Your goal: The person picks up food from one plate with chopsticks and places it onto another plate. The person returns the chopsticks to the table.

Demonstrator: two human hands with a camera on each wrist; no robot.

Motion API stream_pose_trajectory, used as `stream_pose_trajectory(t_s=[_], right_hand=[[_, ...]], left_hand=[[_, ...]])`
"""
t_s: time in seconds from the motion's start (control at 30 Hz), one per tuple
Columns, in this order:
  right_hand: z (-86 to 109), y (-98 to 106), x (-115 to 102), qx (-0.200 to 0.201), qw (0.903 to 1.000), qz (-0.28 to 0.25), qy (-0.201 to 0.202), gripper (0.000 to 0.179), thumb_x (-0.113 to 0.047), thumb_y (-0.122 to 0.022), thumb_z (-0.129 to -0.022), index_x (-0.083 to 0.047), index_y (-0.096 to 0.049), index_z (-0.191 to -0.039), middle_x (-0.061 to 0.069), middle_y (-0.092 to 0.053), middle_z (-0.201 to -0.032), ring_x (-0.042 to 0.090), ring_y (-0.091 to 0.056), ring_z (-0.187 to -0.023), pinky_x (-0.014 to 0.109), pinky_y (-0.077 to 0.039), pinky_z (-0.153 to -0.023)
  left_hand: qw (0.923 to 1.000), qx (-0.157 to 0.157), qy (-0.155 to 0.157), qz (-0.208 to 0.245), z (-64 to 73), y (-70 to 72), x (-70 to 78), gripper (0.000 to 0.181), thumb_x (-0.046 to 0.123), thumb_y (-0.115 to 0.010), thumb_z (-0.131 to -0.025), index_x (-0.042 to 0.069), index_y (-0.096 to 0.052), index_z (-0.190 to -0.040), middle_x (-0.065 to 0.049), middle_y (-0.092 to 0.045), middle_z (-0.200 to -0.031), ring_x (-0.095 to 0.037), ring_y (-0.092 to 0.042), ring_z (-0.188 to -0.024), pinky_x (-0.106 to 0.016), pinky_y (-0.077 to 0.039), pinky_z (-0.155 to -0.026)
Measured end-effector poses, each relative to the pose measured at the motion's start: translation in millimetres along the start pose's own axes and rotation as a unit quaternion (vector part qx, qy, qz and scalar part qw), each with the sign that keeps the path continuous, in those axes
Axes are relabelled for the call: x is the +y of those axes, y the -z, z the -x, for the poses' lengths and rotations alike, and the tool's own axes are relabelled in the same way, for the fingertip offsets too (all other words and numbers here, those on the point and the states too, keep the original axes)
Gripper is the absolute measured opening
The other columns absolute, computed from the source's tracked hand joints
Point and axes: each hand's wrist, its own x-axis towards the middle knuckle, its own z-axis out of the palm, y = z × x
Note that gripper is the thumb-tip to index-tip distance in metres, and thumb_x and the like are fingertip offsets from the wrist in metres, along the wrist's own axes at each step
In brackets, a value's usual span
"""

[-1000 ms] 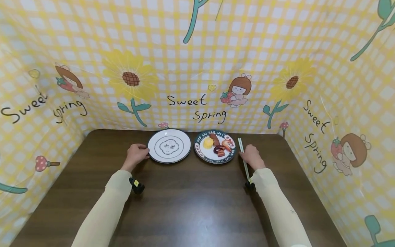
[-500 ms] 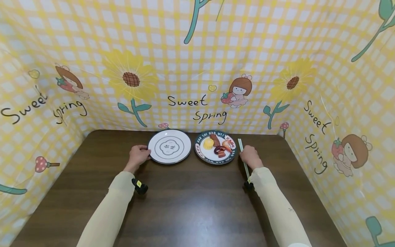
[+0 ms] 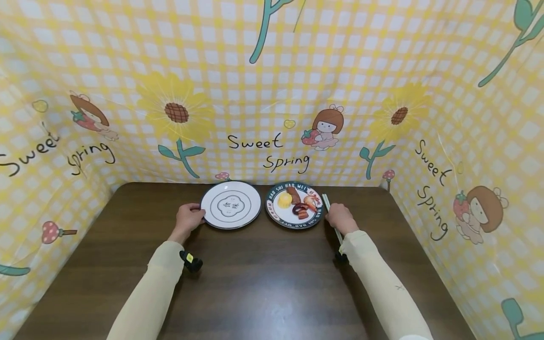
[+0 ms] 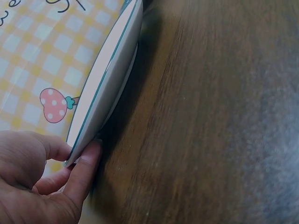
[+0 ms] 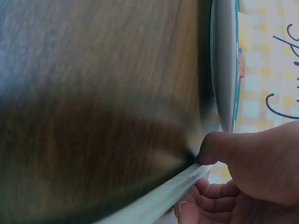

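At the back left of the table, a white plate (image 3: 248,208) with a dark rim and printed characters lies flat. My left hand (image 3: 190,220) pinches its left edge; in the left wrist view the thumb is over the rim and fingers (image 4: 86,170) are under it. Farther right, pale green chopsticks (image 3: 326,202) lie beside the second plate, with my right hand (image 3: 341,218) pinching them partway along. The right wrist view shows thumb and curled fingers around the chopsticks (image 5: 159,198), close over the wood.
A green-rimmed plate (image 3: 282,218) bearing several foods, among them a yellow mound (image 3: 285,200) and sausage-like pieces (image 3: 302,215), sits between the hands. Yellow checked cloth (image 3: 255,85) walls the brown table (image 3: 263,283) at the back and sides.
The left fingers have closed in on the white plate's edge. The right hand has shifted slightly left, and the chopsticks' far ends now lie nearer the food plate.
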Motion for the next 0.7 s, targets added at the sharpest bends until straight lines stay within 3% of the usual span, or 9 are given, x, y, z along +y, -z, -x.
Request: stream_pose_trajectory(t_s=[0.27,0.53,0.7], right_hand=[[-2.1,-0.5,0.5,-0.012,0.9997,0.023,0.005,0.023,-0.018,-0.063,-0.097,0.003,-0.066,-0.088,0.016,-0.062,-0.084,0.029,-0.058,-0.07,0.04,-0.053,-0.061],[-4.0,-4.5,1.4,-0.019,0.9982,0.056,0.015,0.025,-0.017,-0.06,-0.101,0.005,-0.07,-0.1,0.017,-0.067,-0.091,0.027,-0.059,-0.071,0.04,-0.055,-0.063],[-2.4,-3.8,3.7,-0.015,0.9985,0.047,0.024,0.029,-0.02,-0.055,-0.103,0.005,-0.067,-0.095,0.017,-0.065,-0.088,0.028,-0.059,-0.071,0.041,-0.055,-0.062]], left_hand=[[1.0,0.001,0.004,0.004,-0.3,-0.7,-0.5,0.051,0.013,-0.055,-0.103,-0.013,-0.043,-0.146,-0.033,-0.057,-0.133,-0.029,-0.065,-0.107,-0.026,-0.062,-0.082],[1.0,-0.003,0.005,-0.003,0.8,-1.1,1.1,0.052,0.016,-0.053,-0.105,-0.011,-0.041,-0.148,-0.032,-0.056,-0.135,-0.033,-0.063,-0.114,-0.033,-0.06,-0.092],[0.9999,0.0,0.005,-0.01,0.8,-0.7,0.5,0.052,0.016,-0.052,-0.105,-0.012,-0.04,-0.147,-0.033,-0.056,-0.135,-0.033,-0.063,-0.113,-0.032,-0.061,-0.09]])
